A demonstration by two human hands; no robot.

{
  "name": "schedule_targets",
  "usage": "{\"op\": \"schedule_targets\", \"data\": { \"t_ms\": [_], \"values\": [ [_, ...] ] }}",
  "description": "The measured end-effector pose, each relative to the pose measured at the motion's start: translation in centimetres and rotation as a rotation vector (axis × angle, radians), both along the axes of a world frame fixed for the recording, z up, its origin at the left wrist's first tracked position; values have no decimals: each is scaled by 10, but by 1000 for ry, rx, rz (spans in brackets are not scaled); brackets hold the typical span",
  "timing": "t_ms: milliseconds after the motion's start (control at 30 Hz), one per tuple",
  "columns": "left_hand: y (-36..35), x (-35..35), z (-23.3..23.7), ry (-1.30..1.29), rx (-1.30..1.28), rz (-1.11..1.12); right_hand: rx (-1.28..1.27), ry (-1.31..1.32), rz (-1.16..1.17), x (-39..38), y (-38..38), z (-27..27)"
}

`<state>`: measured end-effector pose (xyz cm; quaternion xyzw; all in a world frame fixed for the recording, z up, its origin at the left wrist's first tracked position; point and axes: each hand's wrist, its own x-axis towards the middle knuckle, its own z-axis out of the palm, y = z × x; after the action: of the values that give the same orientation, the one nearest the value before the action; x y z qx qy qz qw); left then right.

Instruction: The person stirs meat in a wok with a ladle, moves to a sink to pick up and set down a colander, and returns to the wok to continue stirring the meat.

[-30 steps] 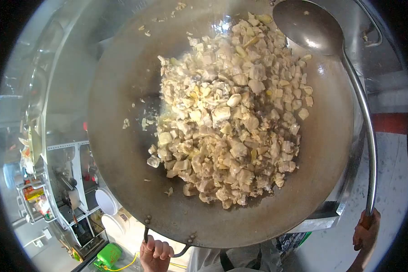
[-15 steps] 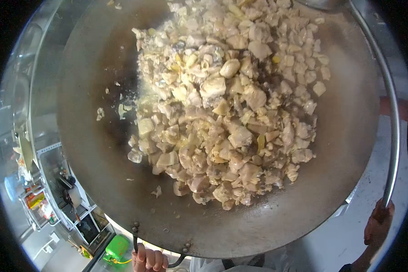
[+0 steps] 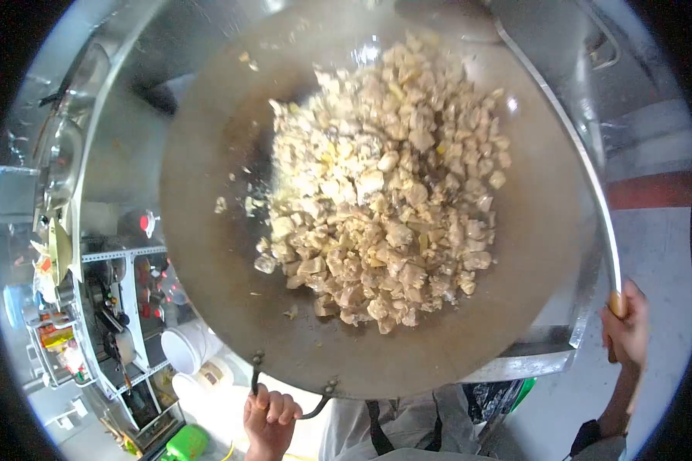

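Observation:
A large round wok (image 3: 207,253) fills the middle of the view, with a heap of pale diced meat (image 3: 392,200) in it. Small yellowish pieces show among the meat. My left hand (image 3: 272,415) is closed around the wok's dark loop handle at the near rim. At the right, my right hand (image 3: 626,323) grips the wooden end of a long metal-handled ladle (image 3: 577,146). The ladle's shaft runs up along the wok's right side, and its bowl (image 3: 446,19) lies at the far edge, partly cut off by the frame.
Metal shelving (image 3: 131,307) with bottles and utensils stands at the left. White buckets (image 3: 186,346) are beyond the wok's lower left rim, with a green container (image 3: 186,443) below. A steel counter edge (image 3: 538,365) shows at the lower right.
The view has drawn back, so the wok looks smaller and more surroundings show. In the picture, the ladle and my right hand sit farther left and higher. Both hands keep their grips.

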<state>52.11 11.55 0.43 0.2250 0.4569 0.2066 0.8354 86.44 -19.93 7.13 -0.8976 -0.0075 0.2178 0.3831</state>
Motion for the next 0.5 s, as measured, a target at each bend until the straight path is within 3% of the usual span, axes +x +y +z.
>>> {"op": "schedule_targets", "data": {
  "t_ms": [67,133,333,400,500],
  "values": [
    [2,-7,-6,-116,-60,15,-32,-283,86,-1,6,-7],
    [3,-7,-4,-164,-42,-28,-159,-166,276,14,31,15],
    [9,-18,-16,-369,-53,-124,-135,-4,237,-7,85,54],
    [10,-21,-22,-464,-48,-148,-227,-43,296,-19,99,47],
    [10,-18,-18,-459,18,-143,-193,242,267,-26,117,12]
  ]
}}
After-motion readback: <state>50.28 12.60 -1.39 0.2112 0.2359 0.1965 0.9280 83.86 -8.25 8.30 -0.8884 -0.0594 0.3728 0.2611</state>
